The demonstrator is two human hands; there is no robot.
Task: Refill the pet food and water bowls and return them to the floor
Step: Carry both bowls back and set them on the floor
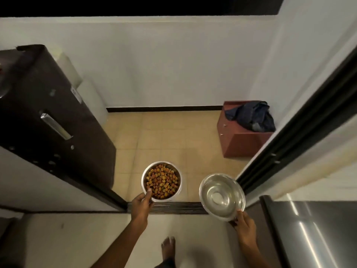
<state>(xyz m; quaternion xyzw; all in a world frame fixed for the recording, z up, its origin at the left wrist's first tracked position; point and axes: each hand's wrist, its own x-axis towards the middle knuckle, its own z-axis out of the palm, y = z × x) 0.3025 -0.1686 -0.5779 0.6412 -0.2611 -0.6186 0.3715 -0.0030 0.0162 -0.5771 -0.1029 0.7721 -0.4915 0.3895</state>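
I have a steel bowl in each hand, both carried in the air above the doorway. My left hand has its grip clamped on the near rim of the food bowl, thumb hooked over the edge and touching the kibble, which fills it close to the top. My right hand has its grip clamped on the near rim of the water bowl. That bowl shines, and I cannot tell for certain how much water is in it, though the faint rings suggest some.

The risks, as I judge them:

- Each bowl hangs from one pinch at one edge, so the far side can dip. With the food bowl that would send kibble rolling over the tiled floor; with the water bowl it would slop water out.
- The water bowl sits just beside the dark door frame on the right. A knock there as I pass through could jolt it or break my hold.
- My bare foot is near the grooved threshold track. A stubbed toe or a slip on spilled water would upset both bowls at once.
- Bending to set both down together gives me no free hand to steady either; one may land tilted.
- The dark cabinet crowds the left side, leaving little room to swing the food bowl wide.
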